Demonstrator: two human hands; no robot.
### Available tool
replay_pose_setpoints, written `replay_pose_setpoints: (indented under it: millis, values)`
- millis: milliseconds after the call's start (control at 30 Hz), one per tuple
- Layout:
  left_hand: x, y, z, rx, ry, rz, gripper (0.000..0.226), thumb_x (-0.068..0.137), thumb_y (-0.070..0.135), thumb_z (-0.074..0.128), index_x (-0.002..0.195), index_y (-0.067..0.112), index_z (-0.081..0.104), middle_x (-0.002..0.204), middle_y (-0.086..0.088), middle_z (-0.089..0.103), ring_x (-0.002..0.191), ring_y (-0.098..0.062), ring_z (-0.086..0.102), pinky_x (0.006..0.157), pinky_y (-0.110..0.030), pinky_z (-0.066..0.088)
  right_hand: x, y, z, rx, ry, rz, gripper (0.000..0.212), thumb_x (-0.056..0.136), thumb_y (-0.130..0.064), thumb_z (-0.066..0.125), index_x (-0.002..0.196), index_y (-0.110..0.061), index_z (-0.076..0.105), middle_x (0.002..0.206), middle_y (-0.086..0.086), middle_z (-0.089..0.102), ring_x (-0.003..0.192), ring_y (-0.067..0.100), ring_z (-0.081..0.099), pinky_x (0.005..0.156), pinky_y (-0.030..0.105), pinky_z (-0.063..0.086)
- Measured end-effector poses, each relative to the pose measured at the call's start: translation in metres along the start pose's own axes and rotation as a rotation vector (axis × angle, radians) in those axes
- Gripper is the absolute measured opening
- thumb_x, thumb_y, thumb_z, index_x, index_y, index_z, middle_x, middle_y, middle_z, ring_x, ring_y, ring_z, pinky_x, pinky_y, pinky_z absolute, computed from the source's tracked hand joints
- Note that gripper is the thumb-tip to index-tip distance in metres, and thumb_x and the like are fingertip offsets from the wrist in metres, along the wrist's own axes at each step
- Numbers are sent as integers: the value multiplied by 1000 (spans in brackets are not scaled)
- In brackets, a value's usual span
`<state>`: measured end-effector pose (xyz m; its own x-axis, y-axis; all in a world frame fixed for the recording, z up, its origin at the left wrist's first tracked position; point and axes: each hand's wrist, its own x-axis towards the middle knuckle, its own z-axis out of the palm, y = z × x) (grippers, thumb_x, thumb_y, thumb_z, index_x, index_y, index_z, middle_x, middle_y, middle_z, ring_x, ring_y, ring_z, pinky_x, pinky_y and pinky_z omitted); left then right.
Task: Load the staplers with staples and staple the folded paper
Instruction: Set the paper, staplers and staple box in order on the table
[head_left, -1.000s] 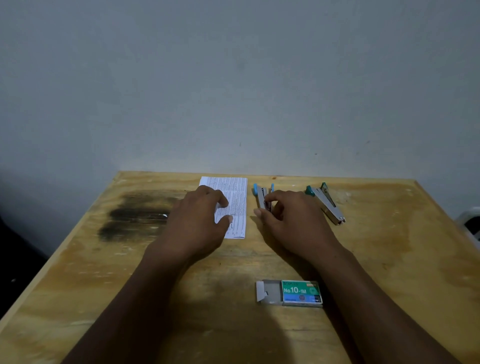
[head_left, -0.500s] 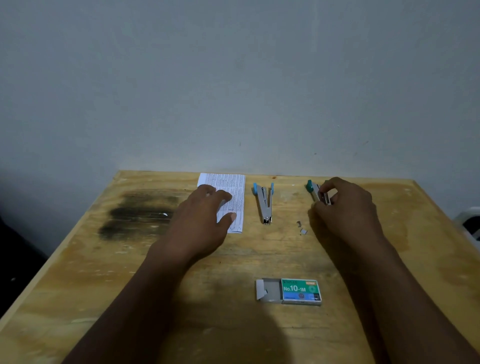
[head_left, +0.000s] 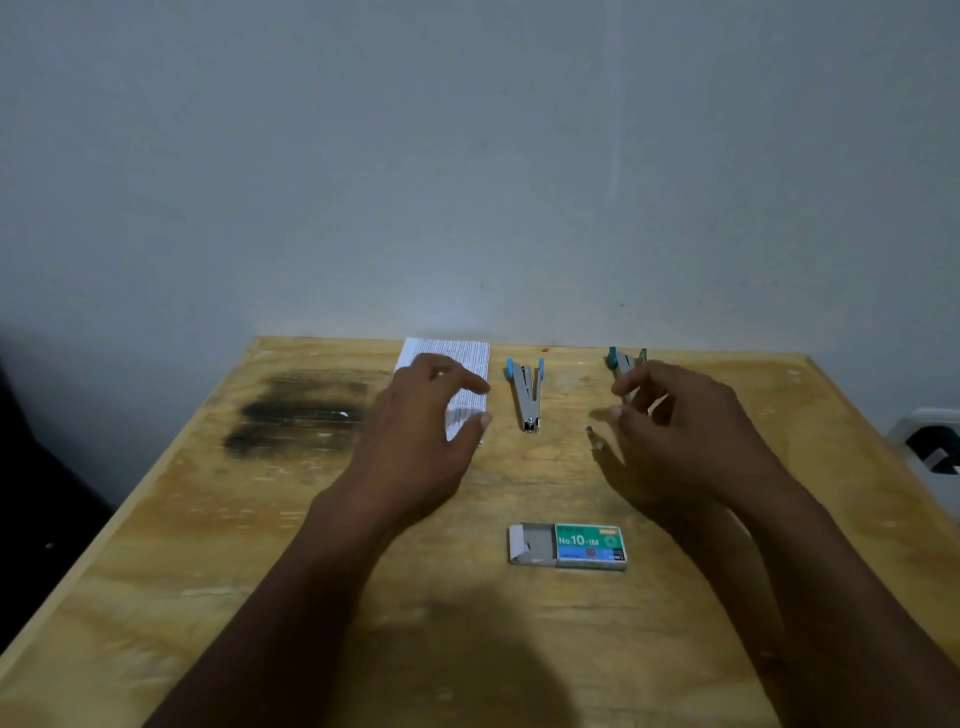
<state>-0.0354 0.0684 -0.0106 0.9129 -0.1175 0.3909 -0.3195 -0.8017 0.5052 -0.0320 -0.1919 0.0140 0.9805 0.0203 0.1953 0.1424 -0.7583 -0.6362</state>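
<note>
Plain grey wall (head_left: 467, 156) behind, and a plywood table (head_left: 208, 545) pushed against it. There is a dark smudged stain (head_left: 296, 410) on the table's left part.

The folded paper (head_left: 462, 358) lies flat at the far edge, left of centre, printed side up. The left hand (head_left: 415, 441) is over its near half, with fingers loosely curved and thumb and forefinger spread apart, gripping nothing. I can't tell whether it rests on the paper or is just above it.

Just right of the paper lies the blue-handled stapler (head_left: 525, 395), its arms splayed in a V with the nose toward the person. No hand is on it.

Further right, near the far edge, is the green-handled stapler (head_left: 621, 361), also splayed and partly hidden by the right hand (head_left: 691, 431). That hand's fingers are half-curled and apart, with the thumb held out from the forefinger. The fingertips are right at the stapler, but whether they touch it is unclear, and no grip shows.

Small loose staple bits (head_left: 595, 440) lie on the wood below the right thumb.

The staple box (head_left: 589, 543), with a green and blue label, sits nearer the person, between the two forearms. Its inner tray (head_left: 530, 545) is slid out to the left.

A white and black object (head_left: 930, 441) shows past the table's right edge, too cropped to identify.
</note>
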Motion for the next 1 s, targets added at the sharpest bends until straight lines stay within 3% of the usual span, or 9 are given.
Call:
replay_pose_setpoints:
  millis: [133, 267, 333, 500, 1000]
  values:
    - [-33, 18, -16, -165, -241, 95, 24, 85, 43, 71, 108, 40, 65, 109, 22, 63, 98, 1, 59, 78, -15, 47, -44, 0, -9, -17, -212, -92, 18, 88, -32, 71, 101, -38, 62, 95, -14, 63, 84, 5, 59, 61, 13, 43]
    - [-54, 21, -23, -160, -405, 64, 39, 73, 51, 83, 107, 38, 69, 102, 22, 67, 99, 3, 62, 80, -10, 48, -74, 8, -4, -1, -330, -151, 26, 79, -49, 75, 101, -44, 63, 98, -20, 65, 88, 3, 60, 66, 14, 52]
    - [-56, 24, -21, -116, -396, 80, 33, 73, 44, 87, 101, 37, 72, 98, 21, 68, 95, 2, 61, 78, -10, 47, -78, 10, 1, -17, -321, -178, 25, 76, -52, 75, 96, -48, 61, 98, -21, 64, 89, 4, 59, 68, 19, 54]
    - [-53, 31, -13, -127, -364, 59, 21, 73, 40, 88, 91, 35, 79, 95, 20, 72, 93, -3, 63, 81, -32, 57, -75, 11, 6, -37, -289, -208, 21, 79, -40, 78, 95, -44, 65, 98, -19, 63, 87, 3, 58, 65, 14, 50]
    - [-55, 48, 3, -159, -301, 74, 19, 76, 37, 86, 92, 27, 83, 94, 13, 77, 86, -2, 66, 74, -29, 60, -76, 18, 16, -9, -199, -226, 22, 78, -38, 80, 98, -35, 70, 100, -18, 65, 89, 3, 59, 64, 15, 52]
